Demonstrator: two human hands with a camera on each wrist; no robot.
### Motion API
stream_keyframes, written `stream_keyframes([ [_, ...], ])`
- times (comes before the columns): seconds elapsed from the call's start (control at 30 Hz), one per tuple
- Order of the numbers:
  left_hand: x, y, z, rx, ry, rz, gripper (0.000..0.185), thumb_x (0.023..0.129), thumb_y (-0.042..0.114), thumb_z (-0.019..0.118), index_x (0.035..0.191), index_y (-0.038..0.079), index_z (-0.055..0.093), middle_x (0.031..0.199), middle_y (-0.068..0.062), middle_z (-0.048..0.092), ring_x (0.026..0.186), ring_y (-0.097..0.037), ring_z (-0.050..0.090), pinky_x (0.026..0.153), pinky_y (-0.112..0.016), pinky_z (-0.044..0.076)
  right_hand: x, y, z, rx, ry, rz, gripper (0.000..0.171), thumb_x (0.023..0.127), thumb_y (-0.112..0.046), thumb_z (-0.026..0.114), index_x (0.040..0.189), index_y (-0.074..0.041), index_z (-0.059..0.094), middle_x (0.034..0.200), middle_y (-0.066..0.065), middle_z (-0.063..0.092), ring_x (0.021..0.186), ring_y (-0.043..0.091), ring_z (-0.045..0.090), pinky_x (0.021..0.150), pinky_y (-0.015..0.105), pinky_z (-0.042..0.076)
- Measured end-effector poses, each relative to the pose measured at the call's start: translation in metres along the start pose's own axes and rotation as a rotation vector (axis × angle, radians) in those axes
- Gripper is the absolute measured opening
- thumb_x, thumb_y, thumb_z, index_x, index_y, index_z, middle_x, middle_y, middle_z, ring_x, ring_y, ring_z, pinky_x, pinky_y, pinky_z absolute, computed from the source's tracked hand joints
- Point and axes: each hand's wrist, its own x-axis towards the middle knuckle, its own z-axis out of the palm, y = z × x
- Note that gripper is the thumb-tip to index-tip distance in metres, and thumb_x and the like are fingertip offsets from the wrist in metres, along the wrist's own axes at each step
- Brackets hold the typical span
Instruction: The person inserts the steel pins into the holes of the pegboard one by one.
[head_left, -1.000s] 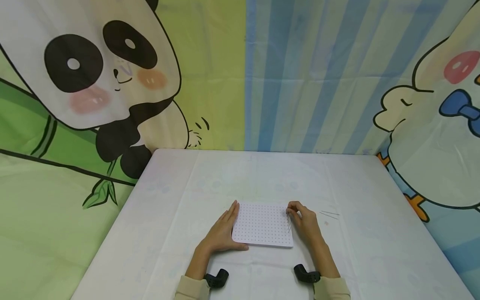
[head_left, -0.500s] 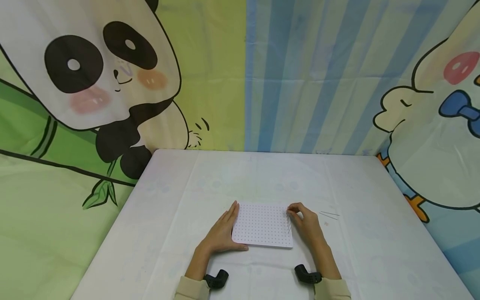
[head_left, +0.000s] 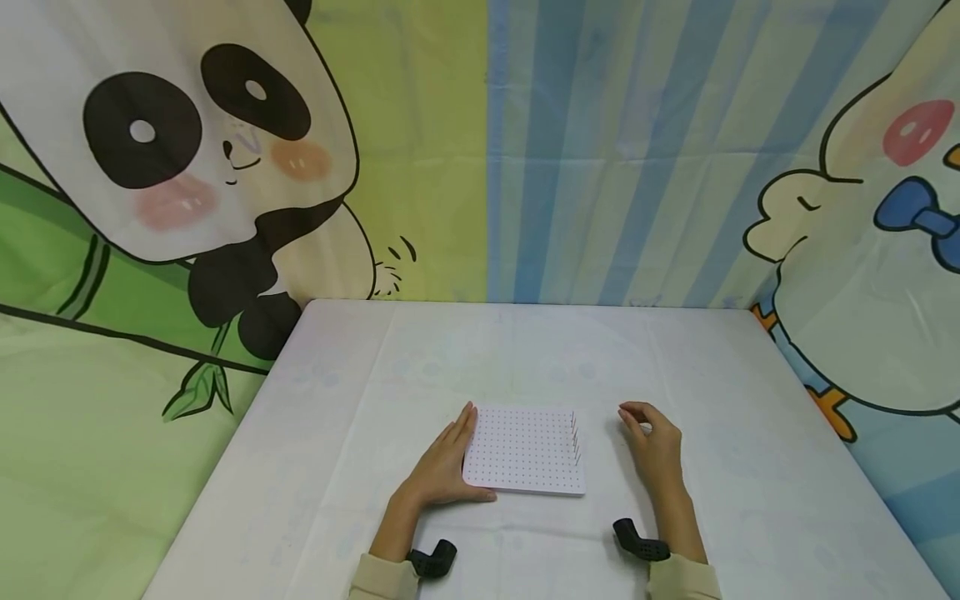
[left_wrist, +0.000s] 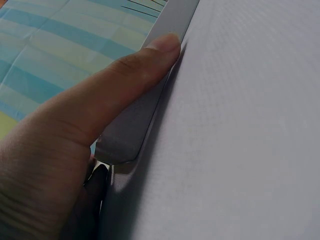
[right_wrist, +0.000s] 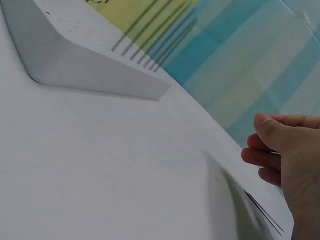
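A white square pegboard (head_left: 517,450) dotted with small holes lies on the table. Several thin metal rods (right_wrist: 135,25) stand up in a row along its right side, leaning slightly. My left hand (head_left: 445,462) rests against the board's near left corner, fingers straight along the left side. In the left wrist view its thumb (left_wrist: 145,60) presses the near side. Off to the right of the board, my right hand (head_left: 654,442) is raised over the table, fingers loosely curled, with nothing visible in them. Loose rods (right_wrist: 264,211) lie below it, hidden by that hand in the head view.
A white cloth covers the table (head_left: 420,358). Behind it hangs a printed curtain (head_left: 420,150) with a panda and stripes. A black wrist camera (head_left: 433,558) sits on the left wrist, and another black camera (head_left: 640,542) on the right.
My right hand has let go of a rod at the board's right edge and moved right, over the loose rods. The left hand and the board have stayed put.
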Motion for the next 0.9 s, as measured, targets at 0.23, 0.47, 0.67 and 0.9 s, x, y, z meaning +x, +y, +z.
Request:
stream_keyframes([
  [0.23, 0.0, -0.001, 0.001, 0.003, 0.004, 0.002, 0.134, 0.053, 0.078, 0.066, 0.149, 0.008, 0.004, 0.155, -0.005, 0.002, 0.139, -0.017, 0.011, 0.109, -0.039, 0.021, -0.001, 0.019, -0.02, -0.068, 0.026, 0.139, 0.008, 0.081, -0.012, 0.071, 0.087, -0.007, 0.071, 0.082, 0.007, 0.068, 0.075, 0.022, 0.062, 0.063, 0.014, 0.044],
  [0.47, 0.0, 0.0, 0.0, -0.003, -0.009, -0.011, 0.134, 0.053, 0.077, 0.067, 0.149, 0.01, 0.003, 0.155, -0.002, 0.0, 0.139, -0.017, 0.01, 0.109, -0.039, 0.02, -0.003, 0.028, -0.029, -0.112, -0.029, 0.19, 0.004, 0.079, -0.007, 0.072, 0.082, -0.004, 0.071, 0.083, 0.012, 0.067, 0.08, 0.028, 0.056, 0.07, 0.04, 0.043],
  [0.67, 0.0, 0.001, 0.0, -0.009, -0.007, -0.011, 0.134, 0.053, 0.076, 0.068, 0.149, 0.009, 0.003, 0.155, -0.002, 0.0, 0.139, -0.017, 0.011, 0.11, -0.04, 0.02, -0.004, 0.031, -0.029, -0.129, -0.062, 0.175, 0.005, 0.076, -0.004, 0.074, 0.08, -0.002, 0.072, 0.084, 0.013, 0.066, 0.078, 0.028, 0.054, 0.069, 0.04, 0.041],
  [0.9, 0.0, 0.0, 0.0, -0.003, -0.006, -0.007, 0.134, 0.053, 0.076, 0.068, 0.149, 0.01, 0.003, 0.155, -0.002, 0.0, 0.139, -0.018, 0.011, 0.109, -0.039, 0.02, -0.005, 0.031, -0.03, -0.134, -0.1, 0.155, 0.006, 0.078, -0.005, 0.073, 0.081, -0.001, 0.071, 0.087, 0.016, 0.063, 0.083, 0.033, 0.052, 0.076, 0.048, 0.038],
])
